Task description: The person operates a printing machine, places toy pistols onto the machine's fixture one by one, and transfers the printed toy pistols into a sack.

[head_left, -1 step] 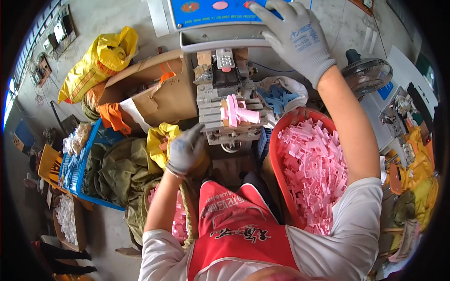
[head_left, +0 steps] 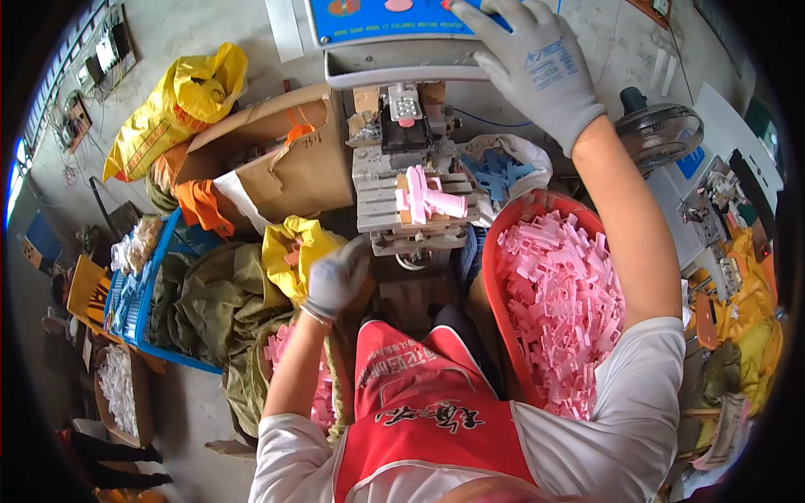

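My right hand (head_left: 543, 71), in a grey glove, reaches up to the blue control panel (head_left: 377, 18) of a pad printing machine. Its fingers are stretched out, one fingertip at a red button, and it holds nothing. On the slotted machine table (head_left: 379, 220) below, a pink toy pistol (head_left: 432, 199) lies in a fixture. Above it is the machine's printing head (head_left: 404, 106) with a small pink pad. My left hand (head_left: 335, 281), also gloved, hovers left of the table's front edge, near a yellow bag (head_left: 289, 251). Its fingers look curled and slightly smeared; nothing shows in them.
A red tub (head_left: 495, 302) full of pink toy parts stands right of my lap. At left are an open sack with pink parts (head_left: 323, 398), a blue crate (head_left: 151, 323) and a cardboard box (head_left: 298, 172). A fan (head_left: 658, 130) and a bag of blue parts (head_left: 503, 172) stand beyond.
My left hand has drawn slightly down and right, its fingers more curled. My right hand stays at the panel's button. The pink toy pistol remains in the fixture.
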A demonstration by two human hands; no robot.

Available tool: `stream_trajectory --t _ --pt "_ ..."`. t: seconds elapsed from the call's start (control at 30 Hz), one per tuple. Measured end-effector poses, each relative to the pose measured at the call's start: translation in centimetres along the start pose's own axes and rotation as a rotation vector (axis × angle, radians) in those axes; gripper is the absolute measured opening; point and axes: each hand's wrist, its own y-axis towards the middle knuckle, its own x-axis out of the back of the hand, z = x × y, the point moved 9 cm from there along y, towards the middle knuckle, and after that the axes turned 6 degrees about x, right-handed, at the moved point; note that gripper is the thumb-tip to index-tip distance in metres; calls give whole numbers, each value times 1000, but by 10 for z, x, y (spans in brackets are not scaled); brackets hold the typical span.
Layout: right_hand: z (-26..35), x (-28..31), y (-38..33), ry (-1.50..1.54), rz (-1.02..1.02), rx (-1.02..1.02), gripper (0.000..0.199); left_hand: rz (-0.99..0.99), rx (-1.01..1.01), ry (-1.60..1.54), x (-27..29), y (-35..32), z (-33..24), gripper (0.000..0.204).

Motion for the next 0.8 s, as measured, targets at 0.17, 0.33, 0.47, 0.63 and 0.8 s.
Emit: stream_trajectory --t 0.17,0.33,0.47,0.63,0.8 --pt "3 -11 6 -94 267 -51 52 628 294 -41 -144 -166 103 25" --pt "8 -13 7 -139 279 -35 51 679 357 -209 -174 -238 95 33" --pt "16 -14 11 -175 324 -42 52 643 452 -81 -172 -251 99 29" --pt "14 -2 8 30 294 -16 53 527 488 -78 -173 -255 114 26" --pt "25 15 -53 228 293 -109 42 413 470 -22 -168 -260 118 23"
